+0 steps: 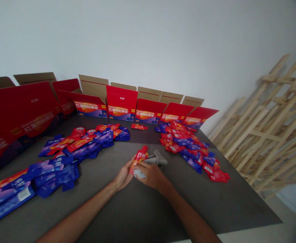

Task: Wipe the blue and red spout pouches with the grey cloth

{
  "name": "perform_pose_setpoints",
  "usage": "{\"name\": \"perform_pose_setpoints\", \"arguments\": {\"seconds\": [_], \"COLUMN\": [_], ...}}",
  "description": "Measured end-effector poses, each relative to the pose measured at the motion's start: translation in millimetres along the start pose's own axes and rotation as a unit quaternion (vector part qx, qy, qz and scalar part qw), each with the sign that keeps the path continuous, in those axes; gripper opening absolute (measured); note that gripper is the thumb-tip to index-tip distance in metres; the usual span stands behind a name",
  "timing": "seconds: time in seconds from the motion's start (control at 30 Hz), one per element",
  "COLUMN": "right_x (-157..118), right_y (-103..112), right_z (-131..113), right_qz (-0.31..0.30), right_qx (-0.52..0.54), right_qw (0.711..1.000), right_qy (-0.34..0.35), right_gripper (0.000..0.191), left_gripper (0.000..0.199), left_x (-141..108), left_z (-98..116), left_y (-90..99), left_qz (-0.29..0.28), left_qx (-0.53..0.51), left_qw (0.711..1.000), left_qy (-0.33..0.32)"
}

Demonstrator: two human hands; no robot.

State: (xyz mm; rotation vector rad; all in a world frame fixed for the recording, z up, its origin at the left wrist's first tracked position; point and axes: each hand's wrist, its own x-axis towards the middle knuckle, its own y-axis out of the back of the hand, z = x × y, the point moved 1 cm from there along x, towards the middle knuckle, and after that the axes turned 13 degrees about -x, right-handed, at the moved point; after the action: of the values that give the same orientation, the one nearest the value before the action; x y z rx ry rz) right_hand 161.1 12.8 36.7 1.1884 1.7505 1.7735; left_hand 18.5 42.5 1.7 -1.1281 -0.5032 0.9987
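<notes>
Over the grey counter (127, 212), gripping one red pouch (141, 155) in the left hand (123, 174) and a grey cloth (139, 173) in the right hand (152, 176), near loose piled pouches (174, 147) outside open cartons (121, 108).

Red, blue and orange on a dark grey table (142, 202)
The held pouch (139, 156) is red with white lettering; the cloth (156, 160) is grey, the boxes (121, 104) red with orange-and-blue printed bands, the wall (148, 44) pale.

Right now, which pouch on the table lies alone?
The red pouch just in front of the boxes, between the left heap and the right heap; the others lie in heaps.
</notes>
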Motion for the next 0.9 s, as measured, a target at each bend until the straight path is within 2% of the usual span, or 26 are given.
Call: {"name": "perform_pose_setpoints", "arguments": {"seconds": [0.13,0.27,0.37,0.5,0.77,0.9], "right_x": [1.2,0.7,-0.3,-0.2,0.5,0.6], "right_y": [3.0,7.0,8.9,8.5,-0.8,-0.1], "right_z": [2.1,10.3,15.7,14.9,-7.1,-12.6], "right_qz": [0.052,0.124,0.160,0.152,0.024,0.002], "right_qx": [-0.011,-0.029,-0.031,-0.010,-0.018,-0.024], "right_qw": [0.996,0.980,0.969,0.975,0.999,1.000], "right_qy": [-0.069,-0.153,-0.185,-0.159,-0.018,-0.003], "right_gripper": [0.033,0.029,0.028,0.029,0.037,0.033], "left_gripper": [0.029,0.028,0.029,0.029,0.030,0.027], "left_x": [-1.3,-4.1,-6.2,-6.1,-3.6,-3.9], "left_z": [-0.5,-1.9,-2.5,-2.6,1.8,3.5], "left_y": [-0.7,-4.9,-7.9,-6.1,-4.9,-5.9], "left_qz": [-0.005,-0.026,-0.045,-0.045,0.000,0.009], "left_qx": [0.019,0.038,0.047,0.055,0.018,0.015], "left_qw": [1.000,0.999,0.998,0.997,0.999,0.999], "left_qy": [-0.003,-0.009,-0.006,-0.009,-0.028,-0.029]}}
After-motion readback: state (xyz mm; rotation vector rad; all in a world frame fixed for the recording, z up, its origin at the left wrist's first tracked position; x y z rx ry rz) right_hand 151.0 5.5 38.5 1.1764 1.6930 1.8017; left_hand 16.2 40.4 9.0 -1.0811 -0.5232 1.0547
